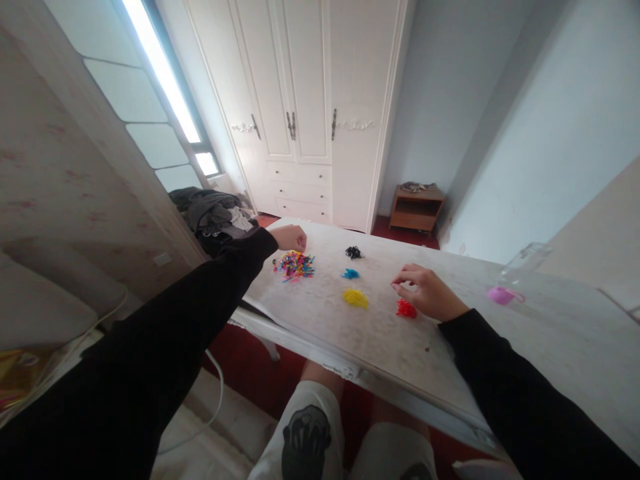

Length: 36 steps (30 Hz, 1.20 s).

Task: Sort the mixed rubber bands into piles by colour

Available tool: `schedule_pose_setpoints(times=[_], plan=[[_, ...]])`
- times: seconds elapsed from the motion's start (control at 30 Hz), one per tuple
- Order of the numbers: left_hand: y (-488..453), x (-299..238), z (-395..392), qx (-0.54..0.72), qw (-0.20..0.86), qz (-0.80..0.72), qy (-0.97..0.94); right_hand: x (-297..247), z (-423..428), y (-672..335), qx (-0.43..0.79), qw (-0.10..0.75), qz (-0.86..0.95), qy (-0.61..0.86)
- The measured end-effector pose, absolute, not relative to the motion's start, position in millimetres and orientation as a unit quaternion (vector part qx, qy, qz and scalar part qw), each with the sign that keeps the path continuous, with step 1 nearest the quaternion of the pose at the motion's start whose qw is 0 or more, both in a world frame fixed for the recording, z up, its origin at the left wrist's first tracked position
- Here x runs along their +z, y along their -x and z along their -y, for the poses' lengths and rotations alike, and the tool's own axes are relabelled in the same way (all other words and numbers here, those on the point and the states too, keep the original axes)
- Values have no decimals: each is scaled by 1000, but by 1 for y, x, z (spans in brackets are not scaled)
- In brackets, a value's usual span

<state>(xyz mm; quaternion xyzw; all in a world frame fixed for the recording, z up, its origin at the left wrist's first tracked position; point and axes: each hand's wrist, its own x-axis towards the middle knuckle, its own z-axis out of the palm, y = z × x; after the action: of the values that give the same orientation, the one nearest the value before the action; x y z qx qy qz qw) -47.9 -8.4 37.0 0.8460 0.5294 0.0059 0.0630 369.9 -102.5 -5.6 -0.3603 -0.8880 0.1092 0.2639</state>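
Note:
A mixed-colour pile of small thin pieces [295, 266], too small to name, lies on the white table [320, 313]. Just behind its far edge is my left hand [291, 238], with curled fingers; what they hold, if anything, is hidden. My right hand [425, 291] hovers at a small red pile [406, 308], its fingers bent and slightly apart, with nothing visible between them. Between my hands sit a black pile [353, 252], a blue pile [351, 273] and a yellow pile [355, 298], each of one colour.
To the right stand a pink cup-like object [501, 295] and a clear glass or plastic container [525, 262]. Dark clothes [213, 217] are heaped beyond the table's left end. Behind are a white wardrobe [300, 80] and a small wooden cabinet [417, 208].

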Motion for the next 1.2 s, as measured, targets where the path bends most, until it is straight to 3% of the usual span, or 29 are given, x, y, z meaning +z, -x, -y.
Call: schedule_pose_setpoints(times=[1.2], plan=[[3,15,5,-15,57,-533,-844,2,110,-367,98,235,901,351]])
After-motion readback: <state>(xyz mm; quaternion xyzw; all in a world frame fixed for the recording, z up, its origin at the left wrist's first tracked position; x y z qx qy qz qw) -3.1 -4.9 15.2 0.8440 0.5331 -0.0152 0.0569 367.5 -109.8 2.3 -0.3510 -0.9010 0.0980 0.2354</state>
